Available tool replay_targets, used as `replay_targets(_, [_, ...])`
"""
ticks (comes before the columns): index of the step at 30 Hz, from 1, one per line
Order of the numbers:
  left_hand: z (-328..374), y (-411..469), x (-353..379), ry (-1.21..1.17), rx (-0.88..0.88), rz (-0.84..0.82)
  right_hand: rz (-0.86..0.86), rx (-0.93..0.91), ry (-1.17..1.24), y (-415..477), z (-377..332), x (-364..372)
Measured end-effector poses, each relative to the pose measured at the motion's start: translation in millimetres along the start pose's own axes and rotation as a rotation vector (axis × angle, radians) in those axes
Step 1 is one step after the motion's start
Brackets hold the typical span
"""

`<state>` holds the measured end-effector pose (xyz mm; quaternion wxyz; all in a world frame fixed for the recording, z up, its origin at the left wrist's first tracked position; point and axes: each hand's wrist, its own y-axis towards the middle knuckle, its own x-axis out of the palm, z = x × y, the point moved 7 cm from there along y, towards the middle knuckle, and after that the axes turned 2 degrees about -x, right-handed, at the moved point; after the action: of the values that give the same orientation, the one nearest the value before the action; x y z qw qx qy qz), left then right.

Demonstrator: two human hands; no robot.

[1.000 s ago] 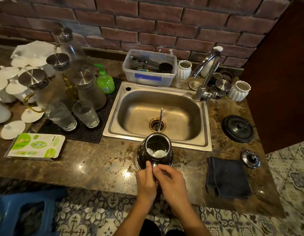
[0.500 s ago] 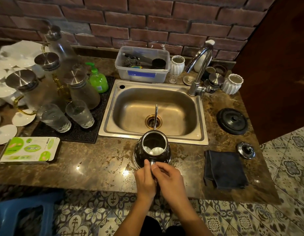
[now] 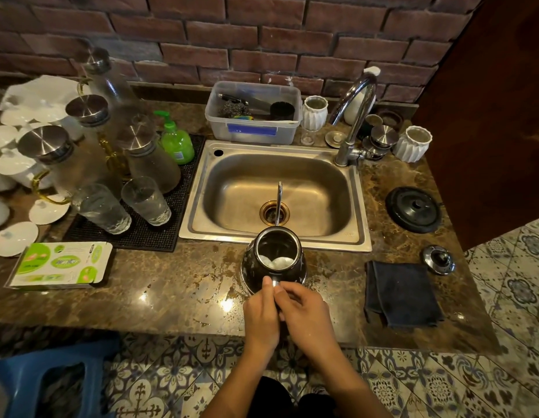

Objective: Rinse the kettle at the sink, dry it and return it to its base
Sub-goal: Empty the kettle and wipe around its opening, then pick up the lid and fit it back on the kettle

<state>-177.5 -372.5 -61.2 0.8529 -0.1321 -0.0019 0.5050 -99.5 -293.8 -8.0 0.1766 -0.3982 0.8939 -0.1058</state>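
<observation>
Head view: both hands, left hand (image 3: 262, 315) and right hand (image 3: 307, 318), are clamping the lidless dark steel kettle (image 3: 274, 260)'s handle. It is standing just before the steel sink (image 3: 357, 206), probably steadied for drying.

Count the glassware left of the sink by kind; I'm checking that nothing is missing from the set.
Glass carafes with steel lids: 4
Drinking glasses: 2
Total: 6
</observation>
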Motion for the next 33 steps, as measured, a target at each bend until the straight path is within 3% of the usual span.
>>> replay_targets(18, [20.5,-5.3,-17.8,0.141,-0.039,-0.114,-0.010,0.023,-0.071,2.7,-0.2,-3.7])
replay_targets(27, [55.2,-6.0,-71.1,0.240,0.006,0.049,-0.015,0.023,-0.058,5.7,-3.3,-41.6])
replay_targets(33, [119.5,-6.5,-44.3,0.198,0.170,0.115,0.033,-0.080,0.002,13.4,-18.6,-94.4])
